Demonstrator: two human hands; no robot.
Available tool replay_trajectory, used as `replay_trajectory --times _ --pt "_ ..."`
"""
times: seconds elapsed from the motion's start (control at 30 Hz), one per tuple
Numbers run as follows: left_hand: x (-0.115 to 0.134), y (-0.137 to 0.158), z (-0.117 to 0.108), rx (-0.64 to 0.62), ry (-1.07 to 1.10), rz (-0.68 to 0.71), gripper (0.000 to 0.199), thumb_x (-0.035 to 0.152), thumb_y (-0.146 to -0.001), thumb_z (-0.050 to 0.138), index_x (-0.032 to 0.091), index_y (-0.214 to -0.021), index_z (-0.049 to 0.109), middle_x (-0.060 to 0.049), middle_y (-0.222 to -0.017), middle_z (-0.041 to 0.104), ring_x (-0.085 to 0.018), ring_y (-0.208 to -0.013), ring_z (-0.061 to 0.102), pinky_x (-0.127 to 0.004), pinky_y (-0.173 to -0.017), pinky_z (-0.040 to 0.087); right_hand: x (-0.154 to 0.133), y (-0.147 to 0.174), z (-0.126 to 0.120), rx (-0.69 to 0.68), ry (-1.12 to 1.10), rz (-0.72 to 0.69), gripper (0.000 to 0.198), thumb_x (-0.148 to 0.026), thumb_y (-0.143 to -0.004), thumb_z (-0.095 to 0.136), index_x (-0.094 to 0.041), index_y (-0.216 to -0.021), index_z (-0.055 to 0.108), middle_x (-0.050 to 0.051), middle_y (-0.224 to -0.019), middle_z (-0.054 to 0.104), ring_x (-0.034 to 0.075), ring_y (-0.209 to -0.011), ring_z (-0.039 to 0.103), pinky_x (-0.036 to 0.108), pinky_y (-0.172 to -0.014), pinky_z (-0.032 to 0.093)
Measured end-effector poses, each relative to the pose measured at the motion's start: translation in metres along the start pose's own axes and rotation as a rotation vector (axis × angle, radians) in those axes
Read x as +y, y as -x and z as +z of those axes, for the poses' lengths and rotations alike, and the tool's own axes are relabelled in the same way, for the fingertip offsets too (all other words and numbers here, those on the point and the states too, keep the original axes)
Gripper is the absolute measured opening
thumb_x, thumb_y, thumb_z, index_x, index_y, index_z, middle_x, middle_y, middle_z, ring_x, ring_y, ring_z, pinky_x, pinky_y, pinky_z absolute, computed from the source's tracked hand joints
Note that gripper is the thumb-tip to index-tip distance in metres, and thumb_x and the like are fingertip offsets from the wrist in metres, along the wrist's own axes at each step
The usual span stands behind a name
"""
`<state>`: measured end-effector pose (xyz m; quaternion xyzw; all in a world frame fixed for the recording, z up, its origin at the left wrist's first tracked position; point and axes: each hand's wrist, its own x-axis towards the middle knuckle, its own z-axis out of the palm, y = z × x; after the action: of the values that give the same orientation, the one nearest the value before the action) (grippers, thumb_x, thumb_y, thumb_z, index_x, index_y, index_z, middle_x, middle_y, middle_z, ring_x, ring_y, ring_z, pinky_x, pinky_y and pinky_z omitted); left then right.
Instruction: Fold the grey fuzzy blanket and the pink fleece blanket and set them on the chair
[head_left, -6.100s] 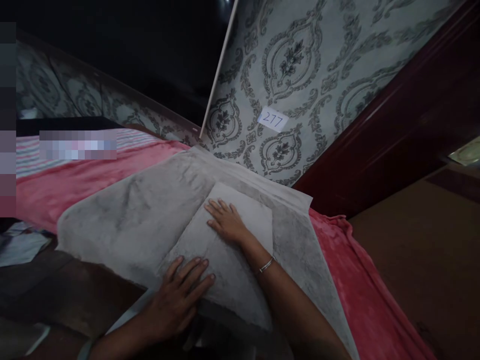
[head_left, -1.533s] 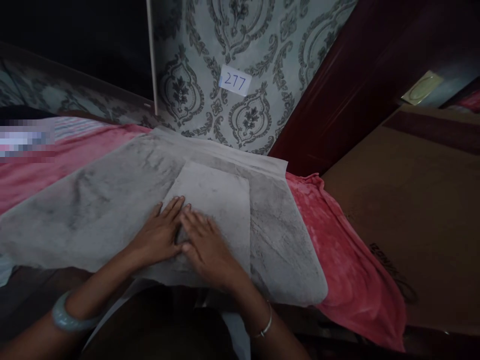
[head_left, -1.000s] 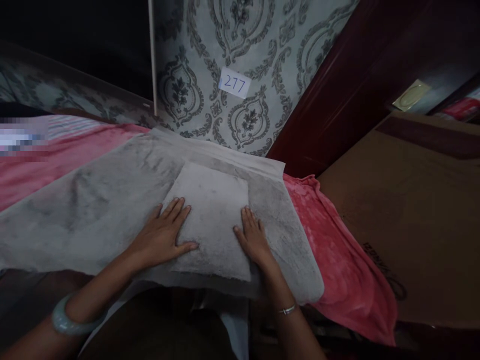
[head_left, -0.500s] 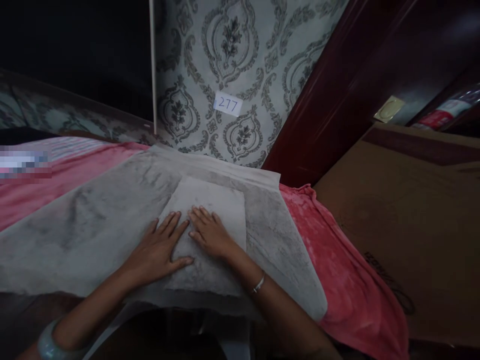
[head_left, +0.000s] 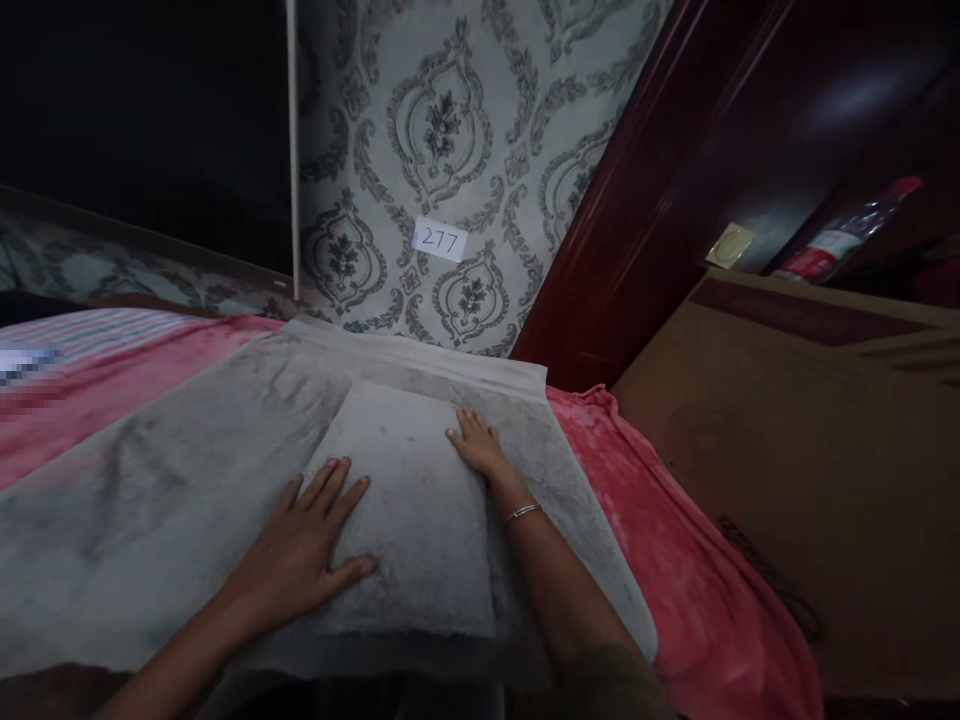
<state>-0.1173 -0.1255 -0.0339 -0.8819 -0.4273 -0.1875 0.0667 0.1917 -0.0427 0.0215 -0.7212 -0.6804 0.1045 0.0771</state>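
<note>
A whitish, thin, fabric-like piece with a few small spots (head_left: 416, 510) lies flat on a larger grey-white sheet (head_left: 187, 500). My left hand (head_left: 300, 540), fingers spread, rests on the left edge of the smaller piece, its thumb reaching across the surface. At the upper right edge of that piece is my right hand (head_left: 478, 445), laid flat with its fingers stretched away from me and nothing gripped. A thin bracelet (head_left: 523, 513) circles my right wrist. Whether the smaller piece is one layer or folded, I cannot tell.
Pink-red cloth (head_left: 600, 470) shows beneath the sheet on both sides. A large cardboard box (head_left: 787, 430) stands at the right, with a plastic bottle (head_left: 832, 245) behind it. A dark screen (head_left: 142, 130) and a card marked 277 (head_left: 440, 239) are at the patterned wall.
My right hand has slid from the middle of the smaller piece to its upper right edge. My left hand stays spread at the left side. The view has tilted up a little.
</note>
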Motion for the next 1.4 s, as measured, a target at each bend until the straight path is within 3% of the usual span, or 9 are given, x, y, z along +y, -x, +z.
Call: replay_trajectory --times 0.13,0.27,0.4,0.57,0.63,0.83,1.03,1.27,1.4 --pt "0.000 0.001 0.003 0.027 0.017 -0.005 0.091 0.079 -0.081 0.048 0.023 -0.153 0.040 -0.017 -0.162 0.028 -0.038 -0.147 0.034 -0.058 -0.115 0.030 -0.022 0.004 -0.004 0.068 0.037 0.034 0.065 -0.044 -0.103 0.034 -0.013 -0.159 0.024 0.016 -0.166 0.014 0.030 -0.154 0.008 0.060 -0.120 0.012" --pt "0.001 0.003 0.003 0.032 0.015 -0.002 0.090 0.078 -0.082 0.047 0.024 -0.153 0.040 -0.017 -0.161 0.030 -0.038 -0.146 0.035 -0.058 -0.115 0.031 -0.061 0.014 0.002 0.068 0.027 -0.215 0.063 -0.045 -0.102 0.041 -0.022 -0.159 0.026 0.010 -0.168 0.011 0.028 -0.155 0.006 0.059 -0.121 0.009" --pt "0.003 0.004 0.000 0.016 0.009 -0.016 0.091 0.079 -0.082 0.046 0.025 -0.154 0.039 -0.016 -0.161 0.030 -0.038 -0.147 0.034 -0.058 -0.116 0.031 -0.089 0.022 0.013 -0.029 -0.011 -0.352 0.059 -0.044 -0.103 0.038 -0.025 -0.158 0.028 0.006 -0.168 0.011 0.028 -0.155 0.005 0.063 -0.120 0.010" --pt "0.002 0.005 0.000 -0.009 -0.014 -0.009 0.093 0.080 -0.081 0.045 0.026 -0.156 0.033 -0.015 -0.161 0.030 -0.037 -0.148 0.032 -0.058 -0.116 0.031 -0.102 0.008 0.024 -0.096 -0.019 -0.614 0.053 -0.044 -0.106 0.030 -0.031 -0.157 0.028 0.003 -0.167 0.019 0.025 -0.154 0.011 0.060 -0.121 0.011" --pt "0.001 0.006 0.002 0.016 -0.036 0.003 0.093 0.080 -0.081 0.046 0.027 -0.156 0.031 -0.015 -0.161 0.030 -0.037 -0.148 0.033 -0.058 -0.115 0.033 -0.100 -0.005 0.024 -0.106 0.000 -0.638 0.052 -0.046 -0.106 0.030 -0.035 -0.157 0.028 0.000 -0.167 0.020 0.025 -0.154 0.012 0.059 -0.121 0.011" --pt "0.000 0.008 0.003 0.140 -0.116 0.074 0.095 0.077 -0.083 0.047 0.027 -0.159 0.023 -0.017 -0.162 0.029 -0.036 -0.146 0.036 -0.056 -0.112 0.036 -0.077 -0.050 0.017 -0.052 0.032 -0.375 0.058 -0.051 -0.104 0.032 -0.031 -0.158 0.028 0.001 -0.167 0.019 0.025 -0.154 0.013 0.053 -0.122 0.010" --pt "-0.002 0.007 0.006 0.161 -0.098 0.072 0.094 0.075 -0.083 0.050 0.028 -0.159 0.023 -0.016 -0.162 0.028 -0.036 -0.145 0.037 -0.054 -0.111 0.037 -0.063 -0.069 0.016 -0.018 -0.006 -0.187 0.059 -0.052 -0.103 0.030 -0.031 -0.158 0.028 0.001 -0.166 0.022 0.025 -0.153 0.014 0.053 -0.122 0.009" --pt "-0.004 0.004 0.009 0.093 -0.018 0.022 0.089 0.075 -0.083 0.050 0.026 -0.155 0.036 -0.016 -0.162 0.029 -0.037 -0.146 0.035 -0.056 -0.115 0.033 -0.025 -0.057 0.007 0.064 -0.189 0.059 0.060 -0.045 -0.100 0.039 -0.024 -0.156 0.033 0.008 -0.166 0.022 0.030 -0.154 0.011 0.059 -0.121 0.006" --pt "-0.001 0.000 0.001 0.011 0.020 -0.025 0.089 0.077 -0.082 0.048 0.023 -0.152 0.043 -0.018 -0.161 0.031 -0.038 -0.147 0.034 -0.059 -0.115 0.032 0.005 -0.027 0.008 0.148 -0.393 0.140 0.073 -0.036 -0.093 0.046 -0.015 -0.159 0.023 0.013 -0.166 0.022 0.025 -0.153 0.017 0.046 -0.123 0.016"
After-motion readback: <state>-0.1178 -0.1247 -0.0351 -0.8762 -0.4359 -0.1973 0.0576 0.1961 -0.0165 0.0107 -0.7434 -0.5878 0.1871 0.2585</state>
